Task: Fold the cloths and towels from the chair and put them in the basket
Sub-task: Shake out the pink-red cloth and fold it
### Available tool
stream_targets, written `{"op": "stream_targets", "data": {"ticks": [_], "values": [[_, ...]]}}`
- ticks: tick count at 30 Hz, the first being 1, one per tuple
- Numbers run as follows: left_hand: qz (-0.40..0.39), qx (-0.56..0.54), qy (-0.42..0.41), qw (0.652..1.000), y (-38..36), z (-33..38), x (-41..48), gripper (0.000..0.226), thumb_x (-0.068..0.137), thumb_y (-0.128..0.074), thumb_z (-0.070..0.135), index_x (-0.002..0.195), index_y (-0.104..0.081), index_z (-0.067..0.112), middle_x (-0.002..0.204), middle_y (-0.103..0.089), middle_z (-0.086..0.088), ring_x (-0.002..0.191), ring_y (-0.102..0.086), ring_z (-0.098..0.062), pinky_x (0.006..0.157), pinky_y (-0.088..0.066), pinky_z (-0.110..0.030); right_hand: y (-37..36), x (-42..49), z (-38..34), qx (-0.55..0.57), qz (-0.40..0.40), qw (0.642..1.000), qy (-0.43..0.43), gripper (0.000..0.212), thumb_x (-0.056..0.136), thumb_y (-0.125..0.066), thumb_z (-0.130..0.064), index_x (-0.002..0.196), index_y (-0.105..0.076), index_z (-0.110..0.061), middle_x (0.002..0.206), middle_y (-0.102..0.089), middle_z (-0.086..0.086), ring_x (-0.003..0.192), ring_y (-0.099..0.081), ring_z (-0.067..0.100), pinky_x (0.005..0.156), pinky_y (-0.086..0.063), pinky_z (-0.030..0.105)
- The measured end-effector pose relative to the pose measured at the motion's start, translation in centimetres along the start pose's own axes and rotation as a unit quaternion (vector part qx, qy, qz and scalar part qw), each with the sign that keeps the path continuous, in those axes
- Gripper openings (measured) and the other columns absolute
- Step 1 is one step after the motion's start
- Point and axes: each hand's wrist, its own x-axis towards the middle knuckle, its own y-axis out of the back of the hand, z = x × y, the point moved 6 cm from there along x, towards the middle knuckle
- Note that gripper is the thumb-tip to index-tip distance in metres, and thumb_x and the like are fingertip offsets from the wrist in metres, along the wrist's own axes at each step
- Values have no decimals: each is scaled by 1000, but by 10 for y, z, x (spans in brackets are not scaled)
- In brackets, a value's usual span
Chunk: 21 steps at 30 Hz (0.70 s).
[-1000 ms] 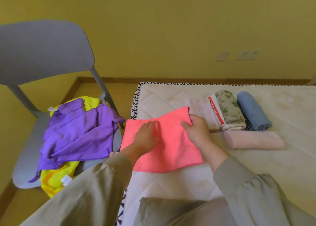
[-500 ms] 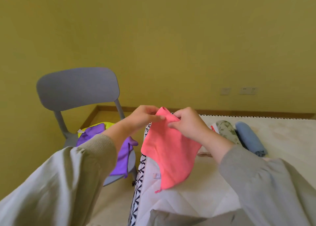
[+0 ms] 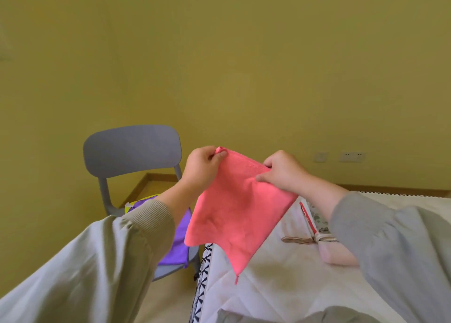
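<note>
Cloth (image 3: 240,213) is pinched along its top edge, one end by the left hand (image 3: 202,169), the other by the right hand (image 3: 284,173), and hangs slack below both. The edge between the hands is best pulled taut and level before the cloth is laid on the mattress (image 3: 268,286) underneath, so the fold starts square. No basket is seen.

A plain olive-yellow wall (image 3: 244,66) fills most of the view, evenly lit. A grey plastic chair (image 3: 133,149) stands near it at left, on a tan floor (image 3: 151,184) edged by wooden skirting board (image 3: 390,190). At right lies a white quilted mattress (image 3: 280,296) with black-and-white patterned edging (image 3: 201,286). Wall sockets (image 3: 352,156) sit low on the wall.
</note>
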Motion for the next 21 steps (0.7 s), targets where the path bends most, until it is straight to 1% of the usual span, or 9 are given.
{"op": "stream_targets", "data": {"ticks": [4, 7, 9, 11, 13, 15, 16, 18, 21], "values": [[45, 0, 29, 999, 17, -11, -2, 46, 95, -55, 19, 54, -33, 19, 44, -23, 13, 37, -26, -5, 38, -20, -17, 8, -7, 23, 23, -8, 999, -36, 35, 75, -76, -21, 48, -54, -14, 39, -45, -6, 37, -40, 8, 45, -29, 22], [54, -8, 51, 997, 21, -20, -6, 39, 95, -55, 21, 60, -40, 12, 49, -24, 12, 38, -23, -6, 38, -18, -16, 11, -11, 33, 79, 15, 995, -57, 23, 76, -74, -12, 56, -63, -15, 45, -52, -5, 42, -46, 7, 48, -35, 21], [55, -13, 65, 996, 22, -25, -8, 35, 96, -53, 23, 65, -44, 9, 52, -25, 8, 41, -22, -5, 38, -17, -17, 10, -14, 40, 181, 32, 979, -90, 15, 77, -72, -5, 65, -65, -8, 55, -54, 2, 51, -47, 13, 57, -39, 25], [41, -16, 86, 995, 21, -29, -11, 33, 97, -51, 25, 69, -47, 9, 54, -27, 6, 47, -24, -8, 41, -20, -17, 3, -20, 42, 321, 28, 939, -118, 15, 82, -67, -1, 70, -62, -8, 67, -57, 6, 65, -51, 18, 68, -42, 32], [9, -29, 123, 992, 19, -36, -15, 31, 98, -49, 28, 74, -52, 9, 57, -31, 3, 52, -30, -13, 47, -28, -22, -7, -27, 39, 448, -5, 885, -130, 15, 90, -57, -1, 78, -60, -8, 75, -61, 7, 73, -55, 20, 75, -45, 31], [-60, -97, 175, 978, 12, -44, -22, 28, 99, -49, 28, 81, -60, 9, 57, -40, 3, 52, -40, -15, 49, -39, -22, -18, -36, 37, 531, -57, 834, -139, 15, 96, -48, -4, 88, -59, -8, 82, -65, 8, 75, -61, 19, 77, -49, 31], [-112, -152, 198, 962, 7, -46, -28, 27, 99, -48, 26, 85, -63, 9, 56, -47, 4, 50, -46, -13, 46, -44, -22, -22, -41, 38, 534, -82, 829, -141, 15, 98, -45, -7, 92, -59, -9, 85, -67, 8, 75, -64, 18, 76, -52, 34], [-200, -238, 226, 923, 2, -47, -38, 25, 100, -46, 22, 92, -65, 9, 61, -57, 3, 52, -55, -9, 48, -51, -23, -27, -49, 42, 496, -127, 847, -141, 15, 99, -44, -12, 99, -59, -11, 87, -69, 6, 73, -67, 15, 69, -58, 34], [-242, -280, 244, 896, 3, -54, -45, 24, 100, -44, 20, 98, -65, 7, 67, -61, 1, 57, -59, -7, 54, -54, -23, -32, -55, 48, 471, -167, 857, -130, 16, 99, -44, -14, 104, -59, -12, 82, -69, 3, 65, -68, 10, 55, -57, 28]]}}
